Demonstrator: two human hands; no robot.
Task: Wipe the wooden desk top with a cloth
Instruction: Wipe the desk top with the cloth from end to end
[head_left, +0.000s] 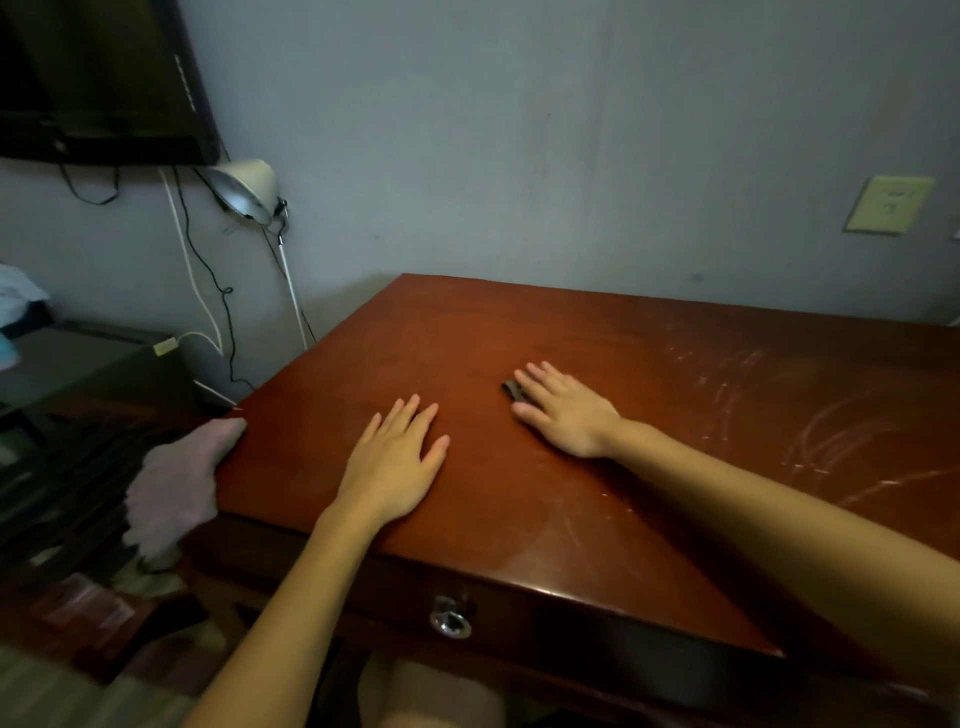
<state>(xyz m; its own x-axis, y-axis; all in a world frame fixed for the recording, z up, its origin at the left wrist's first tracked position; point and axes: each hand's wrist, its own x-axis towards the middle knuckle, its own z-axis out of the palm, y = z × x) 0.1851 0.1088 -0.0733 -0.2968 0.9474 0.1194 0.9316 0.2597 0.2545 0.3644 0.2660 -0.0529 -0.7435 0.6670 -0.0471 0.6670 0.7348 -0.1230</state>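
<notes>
The reddish-brown wooden desk top (675, 395) fills the middle and right of the head view, with pale swirling streaks on its right half. A pale pinkish cloth (174, 488) hangs over the desk's left edge, draping down its side. My left hand (397, 457) lies flat, palm down, fingers apart, on the desk to the right of the cloth and not touching it. My right hand (563, 410) also rests flat on the wood, farther back. A small dark object (511, 389) lies under or beside its fingertips; I cannot tell what it is.
A drawer with a metal ring pull (451, 618) sits in the desk's front. A clip lamp (247, 189) and cables hang on the grey wall at back left, under a dark screen (98, 78). A low dark unit (78, 374) stands left of the desk.
</notes>
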